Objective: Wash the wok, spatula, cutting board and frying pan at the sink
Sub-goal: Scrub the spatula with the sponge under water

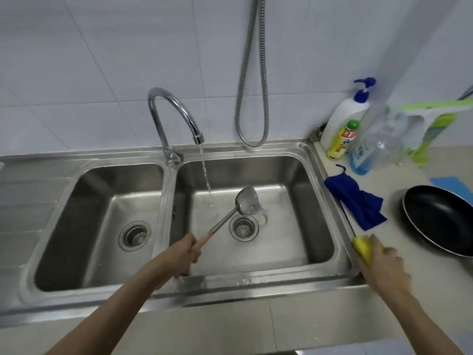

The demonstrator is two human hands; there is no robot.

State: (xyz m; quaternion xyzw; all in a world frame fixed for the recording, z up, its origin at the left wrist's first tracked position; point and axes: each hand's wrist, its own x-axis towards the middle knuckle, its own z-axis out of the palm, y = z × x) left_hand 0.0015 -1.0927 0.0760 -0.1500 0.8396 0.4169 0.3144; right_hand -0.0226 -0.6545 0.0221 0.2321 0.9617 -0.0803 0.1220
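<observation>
My left hand (184, 253) grips the wooden handle of the metal spatula (246, 202), whose blade hangs over the right basin (317, 201) with water spilling off it. The tap (176, 108) runs a thin stream just left of the blade. My right hand (381, 262) holds a yellow sponge (361, 248) over the right rim of the sink. A black frying pan (442, 219) sits on the counter to the right. Wok and cutting board are out of view.
A blue cloth (357, 198) lies on the counter between sink and pan. Soap bottles (344, 124) and a clear bottle (378, 139) stand at the back right corner. The left basin (84, 201) holds only its drain. A metal hose (252, 85) hangs on the tiled wall.
</observation>
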